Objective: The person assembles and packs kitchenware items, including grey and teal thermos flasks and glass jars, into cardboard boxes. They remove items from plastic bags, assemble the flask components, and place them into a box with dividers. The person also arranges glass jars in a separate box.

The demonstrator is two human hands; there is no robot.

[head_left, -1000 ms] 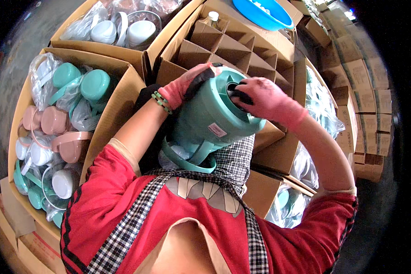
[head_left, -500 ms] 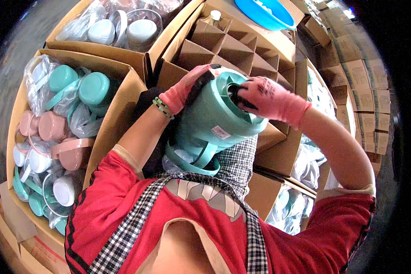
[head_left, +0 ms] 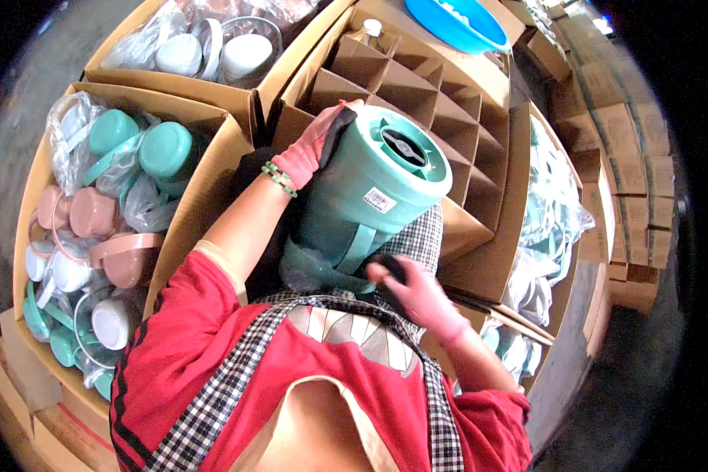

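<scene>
A teal plastic jug (head_left: pixel 338 204) with a side handle lies tilted against my lap, its round base turned up and away from me. A black disc (head_left: pixel 403 146) is set in the middle of that base, and a small white label sits on the side. My left hand (head_left: pixel 318 145), in a pink glove with dark palm, grips the jug along its left side near the base. Lower down, my gloved right hand (head_left: pixel 417 295) is beside the handle and the jug's near end; motion smears its fingers, so its hold is unclear. Clear plastic film shows around the near end.
On the left, a carton (head_left: pixel 204 169) holds teal, pink and white lidded jugs in plastic bags. Another carton (head_left: pixel 165 82) of jugs stands behind it. Ahead is a carton with cardboard dividers (head_left: pixel 405 86). A blue basin (head_left: pixel 468 27) sits beyond; bagged teal items (head_left: pixel 547 224) fill a box at right.
My right hand has left the recess in the jug's base and moved down toward its near end. The black disc now shows. My left hand keeps its grip.
</scene>
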